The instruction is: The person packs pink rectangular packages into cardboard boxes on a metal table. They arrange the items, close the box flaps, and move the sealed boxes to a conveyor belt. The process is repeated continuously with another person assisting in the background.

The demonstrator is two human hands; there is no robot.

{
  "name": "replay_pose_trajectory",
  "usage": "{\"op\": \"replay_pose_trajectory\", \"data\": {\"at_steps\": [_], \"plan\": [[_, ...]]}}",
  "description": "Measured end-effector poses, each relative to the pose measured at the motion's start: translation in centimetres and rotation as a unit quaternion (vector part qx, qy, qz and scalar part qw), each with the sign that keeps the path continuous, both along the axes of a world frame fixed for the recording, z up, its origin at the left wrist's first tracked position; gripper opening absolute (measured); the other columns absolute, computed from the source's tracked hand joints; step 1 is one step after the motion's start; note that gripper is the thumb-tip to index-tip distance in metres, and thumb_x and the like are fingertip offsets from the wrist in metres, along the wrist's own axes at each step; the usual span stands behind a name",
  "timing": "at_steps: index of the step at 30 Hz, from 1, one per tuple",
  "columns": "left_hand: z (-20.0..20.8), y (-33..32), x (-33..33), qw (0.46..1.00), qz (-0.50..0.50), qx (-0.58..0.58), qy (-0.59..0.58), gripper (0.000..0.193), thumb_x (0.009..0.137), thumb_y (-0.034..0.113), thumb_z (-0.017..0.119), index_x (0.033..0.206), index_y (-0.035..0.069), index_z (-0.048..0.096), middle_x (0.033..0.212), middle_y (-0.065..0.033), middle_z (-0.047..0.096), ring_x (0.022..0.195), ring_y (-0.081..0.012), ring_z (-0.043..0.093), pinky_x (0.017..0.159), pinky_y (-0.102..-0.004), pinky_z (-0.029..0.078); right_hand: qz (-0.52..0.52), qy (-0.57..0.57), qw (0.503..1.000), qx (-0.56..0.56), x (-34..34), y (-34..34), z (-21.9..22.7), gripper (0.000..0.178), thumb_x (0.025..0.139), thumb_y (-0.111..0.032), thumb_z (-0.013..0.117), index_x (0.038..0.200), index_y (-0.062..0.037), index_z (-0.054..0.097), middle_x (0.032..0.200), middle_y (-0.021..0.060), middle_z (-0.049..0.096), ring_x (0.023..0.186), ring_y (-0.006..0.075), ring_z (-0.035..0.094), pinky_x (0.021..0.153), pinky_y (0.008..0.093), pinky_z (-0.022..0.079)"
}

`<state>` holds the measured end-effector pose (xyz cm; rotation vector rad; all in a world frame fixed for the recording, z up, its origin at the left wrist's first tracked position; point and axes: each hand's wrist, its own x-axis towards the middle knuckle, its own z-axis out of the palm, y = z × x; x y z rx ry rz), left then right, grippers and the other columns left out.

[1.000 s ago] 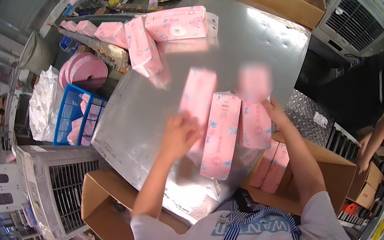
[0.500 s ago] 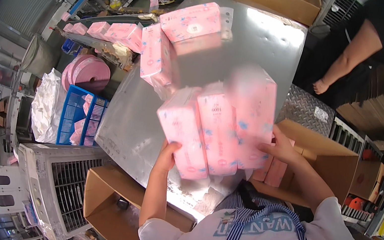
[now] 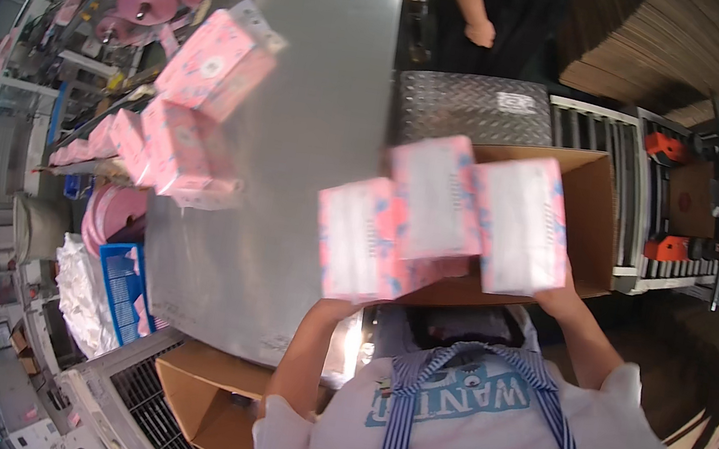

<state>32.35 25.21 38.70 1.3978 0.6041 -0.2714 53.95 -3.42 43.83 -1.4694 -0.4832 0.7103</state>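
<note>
Between my two hands I hold a row of three pink tissue packs [image 3: 436, 201], their pale printed faces turned up toward me. My left hand [image 3: 337, 309] is closed against the left pack, its fingers mostly hidden under it. On the right pack's lower corner my right hand [image 3: 559, 295] presses from the outer side. The row hangs over the near left part of an open cardboard box [image 3: 594, 215]. More pink tissue packs [image 3: 215, 65] stand at the far left of the metal table [image 3: 302, 56], blurred by motion.
A roller conveyor [image 3: 628, 145] runs behind the box on the right. A tread-plate surface [image 3: 463, 105] adjoins the table. Another person's hand [image 3: 481, 33] is at the far side. A second cardboard box [image 3: 211, 389], a blue basket [image 3: 123, 291] and pink rolls [image 3: 113, 209] are at left.
My hands have carried the three packs rightward, off the table to the open box, and tipped them so their pale faces show. The view has turned to the right.
</note>
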Motion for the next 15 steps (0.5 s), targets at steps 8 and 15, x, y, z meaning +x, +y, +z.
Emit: {"op": "replay_pose_trajectory", "data": {"at_steps": [8,15], "plan": [[-6.1,-11.1,15.8,0.975,-0.091,-0.106,0.172,0.055,0.088,0.038,0.065,0.127,0.003,0.048,0.111,-0.0111,0.057,0.105,-0.0218,0.054,0.086,-0.0351,0.048,-0.176,-0.159,0.837,-0.492,4.2,-13.4,-4.9,0.064,0.075,-0.025,0.071,0.123,0.0023,0.039,0.114,0.0271,0.053,0.102,0.0418,0.056,0.083,0.0445,0.048],[-16.2,-14.4,21.1,0.869,-0.221,0.426,-0.123,0.064,0.075,0.024,0.069,0.129,0.000,0.044,0.122,-0.0255,0.048,0.113,-0.0394,0.049,0.095,-0.0442,0.044,0.149,-0.320,0.764,-0.539,8.4,-8.1,-12.8,0.060,0.073,-0.025,0.074,0.116,0.0036,0.042,0.116,0.0229,0.049,0.110,0.0430,0.050,0.090,0.0474,0.047]]}}
